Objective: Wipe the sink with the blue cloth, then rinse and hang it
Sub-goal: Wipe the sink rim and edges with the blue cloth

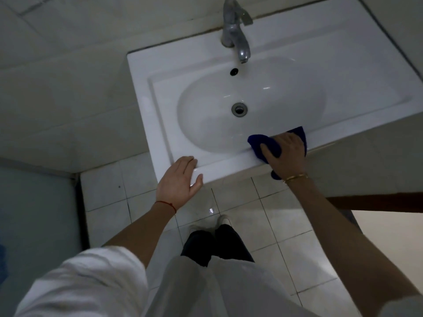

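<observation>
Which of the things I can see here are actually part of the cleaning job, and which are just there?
Part of the job:
- blue cloth, gripped by the right hand on the sink's front rim
- sink
- tap, for rinsing later
- left hand, resting flat on the sink's near corner

Just there:
- tiled floor
- wall tiles

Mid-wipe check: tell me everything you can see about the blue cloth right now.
The blue cloth is deep blue with a soft, napped look, like microfibre. It is bunched, not spread flat, and lies on the near rim of the white sink, right of the drain. One end pokes toward the basin; a small part hangs below the front edge by the wrist. The right hand covers its middle and grips it, fingers curled over it. Whether it is wet cannot be told.
</observation>
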